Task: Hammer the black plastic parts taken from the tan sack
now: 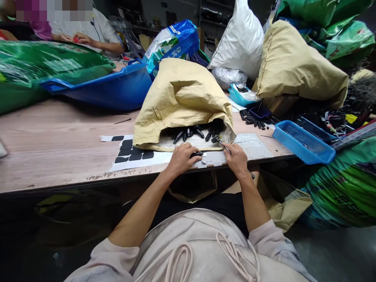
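Note:
My left hand point(182, 157) is closed around a slim black rod-like piece point(197, 154), held low over the table's front edge. A small white bit shows at the piece's right end. In my right hand point(237, 159) is a small hammer point(225, 147) with a dark head and thin metal shaft, its head pointing up and left. The end of its handle pokes out below my palm. Just beyond both hands lies a tan woven sack point(183, 92), its mouth facing me. Several black tube-shaped parts point(188, 134) lie inside the opening, partly shaded.
Black rounded pads point(133, 150) on a white sheet lie left of the sack's mouth. A blue basket point(304, 141) sits at the table's right edge. Behind are a large blue scoop-like tray point(117, 88), a green sack point(53, 68), and a person point(101, 33) with hands at work.

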### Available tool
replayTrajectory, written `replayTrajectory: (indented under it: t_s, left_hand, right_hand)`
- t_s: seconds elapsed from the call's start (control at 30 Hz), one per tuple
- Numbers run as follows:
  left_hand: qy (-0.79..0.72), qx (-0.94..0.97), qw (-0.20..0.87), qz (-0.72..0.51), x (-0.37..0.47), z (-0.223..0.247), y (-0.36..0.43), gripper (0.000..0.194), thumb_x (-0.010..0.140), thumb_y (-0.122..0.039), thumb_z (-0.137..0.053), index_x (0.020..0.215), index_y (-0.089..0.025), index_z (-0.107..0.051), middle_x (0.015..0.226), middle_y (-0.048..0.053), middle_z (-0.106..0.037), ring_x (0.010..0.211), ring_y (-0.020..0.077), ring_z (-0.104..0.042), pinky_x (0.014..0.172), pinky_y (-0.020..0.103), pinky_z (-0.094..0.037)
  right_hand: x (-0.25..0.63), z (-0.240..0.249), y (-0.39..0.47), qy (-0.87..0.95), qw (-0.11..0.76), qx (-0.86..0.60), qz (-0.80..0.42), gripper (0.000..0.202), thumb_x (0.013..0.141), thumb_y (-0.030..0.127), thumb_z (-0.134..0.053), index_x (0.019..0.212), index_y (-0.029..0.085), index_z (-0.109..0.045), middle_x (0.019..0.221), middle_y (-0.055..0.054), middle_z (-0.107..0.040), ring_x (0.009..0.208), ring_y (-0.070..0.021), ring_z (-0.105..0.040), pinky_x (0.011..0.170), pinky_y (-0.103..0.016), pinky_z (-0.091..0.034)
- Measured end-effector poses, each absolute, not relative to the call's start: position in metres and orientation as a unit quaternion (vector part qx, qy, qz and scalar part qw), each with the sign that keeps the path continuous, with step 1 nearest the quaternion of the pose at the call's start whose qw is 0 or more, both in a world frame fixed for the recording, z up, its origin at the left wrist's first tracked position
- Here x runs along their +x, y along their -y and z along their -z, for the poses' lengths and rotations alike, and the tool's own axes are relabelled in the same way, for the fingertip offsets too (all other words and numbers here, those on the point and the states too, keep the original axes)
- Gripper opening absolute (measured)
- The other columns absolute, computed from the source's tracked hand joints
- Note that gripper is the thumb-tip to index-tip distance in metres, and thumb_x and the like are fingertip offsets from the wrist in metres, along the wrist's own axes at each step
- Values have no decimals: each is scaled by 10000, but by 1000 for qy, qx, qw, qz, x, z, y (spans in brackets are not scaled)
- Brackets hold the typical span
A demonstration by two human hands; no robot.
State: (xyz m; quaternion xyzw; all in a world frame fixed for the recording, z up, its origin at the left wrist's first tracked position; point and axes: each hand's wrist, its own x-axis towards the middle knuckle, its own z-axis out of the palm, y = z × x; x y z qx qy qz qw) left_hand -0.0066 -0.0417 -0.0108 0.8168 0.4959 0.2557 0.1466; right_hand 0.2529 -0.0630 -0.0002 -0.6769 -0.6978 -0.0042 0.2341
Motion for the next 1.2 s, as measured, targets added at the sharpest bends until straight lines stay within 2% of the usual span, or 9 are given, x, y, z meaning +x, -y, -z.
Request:
replayTrajectory:
  t_s: [0.1,0.2,0.37,0.47,0.6,0.97,1.2]
  left_hand:
    - [-479,803,193,-297,-13,19,40,229,901,-384,-812,1093,-259,-813,1060,69,-742,1068,298,-662,1003,444,-517]
    - [-469,791,227,-320,-19,20,38,190,872,-371,-819,1017,-248,-812,1055,64,-751,1043,283,-671,988,435,-537]
    - [-473,784,244,-320,-21,14,40,217,838,-333,-787,1032,-255,-842,1040,55,-770,1018,271,-680,978,421,-552]
    - [-481,776,241,-328,-21,12,41,281,812,-310,-778,1077,-257,-855,1044,51,-791,1036,276,-682,994,426,-554]
    - [-500,763,234,-337,-22,14,40,190,825,-350,-806,977,-249,-859,1025,58,-817,1055,289,-690,1012,435,-545]
    - [-516,763,253,-296,-17,12,36,226,814,-313,-844,1027,-237,-854,1039,35,-825,1024,268,-679,1023,425,-494]
    - [-527,760,249,-287,-14,11,35,245,807,-277,-830,1046,-237,-869,1003,35,-814,1020,266,-667,1015,410,-471]
  right_hand:
    - [253,0,71,692,306,-654,-8,431,1045,204,-526,1402,228,-766,1144,-107,-761,1128,-272,-681,1006,-368,-544]
    - [246,-2,88,697,379,-607,-48,440,1075,259,-492,1439,242,-739,1198,-110,-767,1105,-263,-704,1022,-389,-569]
    - [224,-3,118,725,423,-528,-132,410,1087,307,-516,1418,228,-744,1153,-100,-773,1048,-238,-720,1010,-372,-581]
    - [214,1,126,730,424,-511,-163,400,1076,295,-533,1402,219,-751,1093,-90,-769,977,-224,-716,963,-358,-592]
    - [210,5,127,725,424,-515,-174,400,1063,290,-543,1396,231,-755,1067,-80,-765,947,-222,-706,959,-362,-592]
    - [201,10,128,733,441,-493,-159,369,1060,246,-568,1370,218,-766,1035,-73,-765,954,-218,-715,963,-353,-593]
    - [197,19,128,739,433,-496,-139,368,1063,226,-559,1365,240,-768,1100,-81,-788,1000,-223,-740,948,-347,-596]
